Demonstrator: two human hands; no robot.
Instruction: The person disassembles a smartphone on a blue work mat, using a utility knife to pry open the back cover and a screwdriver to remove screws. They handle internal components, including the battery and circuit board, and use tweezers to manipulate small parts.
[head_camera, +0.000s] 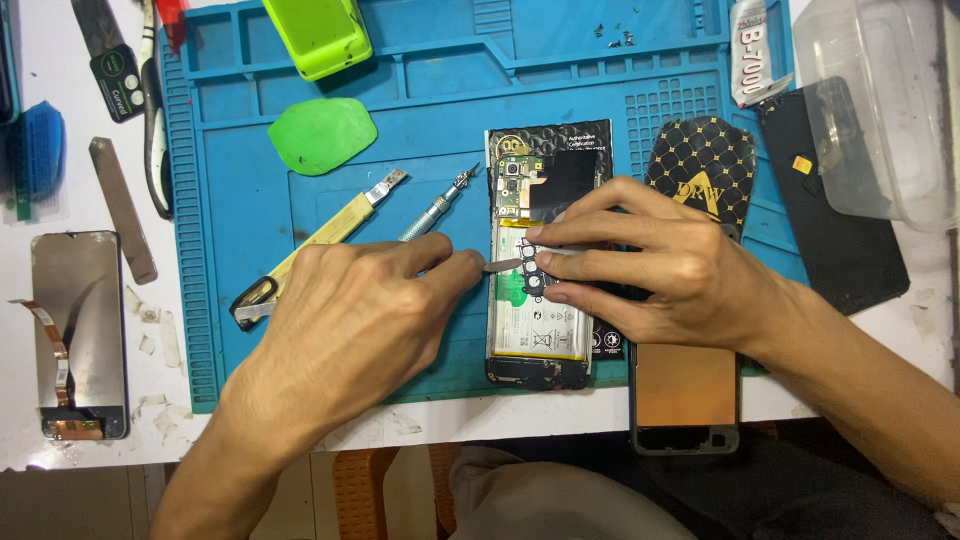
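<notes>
Both hands work on the opened phone (538, 300) on the blue mat (420, 120): left hand (350, 320) pinches a thin metal blade (503, 266), right hand (640, 265) grips a small camera part (535, 268), back cover already off, part seemingly not yet free.

I see my left hand (345, 310) pinching a thin metal blade (503, 265), its tip meeting a small black camera part (532, 268) that my right hand (655, 265) pins with fingertips over the opened phone (535, 330). The phone lies on a blue mat (240, 200) on the white surface (60, 170). A screwdriver (440, 205) and a wood-handled scraper (330, 230) rest just behind my left hand; a green pick (322, 135) lies farther back.
</notes>
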